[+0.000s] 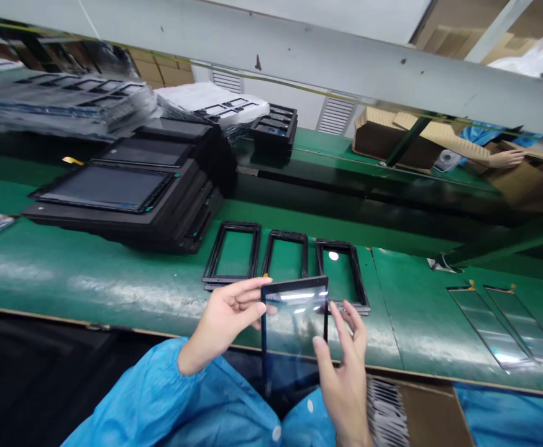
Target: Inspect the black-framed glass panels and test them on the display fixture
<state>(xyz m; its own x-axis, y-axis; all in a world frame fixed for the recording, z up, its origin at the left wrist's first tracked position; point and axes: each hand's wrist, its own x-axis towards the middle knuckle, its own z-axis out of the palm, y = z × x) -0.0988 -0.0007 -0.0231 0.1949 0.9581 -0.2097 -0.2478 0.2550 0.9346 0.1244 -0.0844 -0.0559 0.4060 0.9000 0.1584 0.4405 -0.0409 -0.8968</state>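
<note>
A thin glass panel with a black border (pixel 294 323) is held upright between both hands over the near edge of the green conveyor belt (pixel 89 273). My left hand (pixel 227 316) pinches its left edge with fingers and thumb. The right hand (pixel 343 366) touches its right edge with fingertips, fingers partly spread. Just behind the panel, three empty black rectangular frames (pixel 284 254) lie side by side on the belt.
A stack of black trays with screens (pixel 127 192) sits at left, wrapped stacks (pixel 61 102) behind it. Two reflective strips (pixel 509 326) lie on the belt at right. Cardboard boxes (pixel 406 139) and another person's hand (pixel 507 158) are at far right.
</note>
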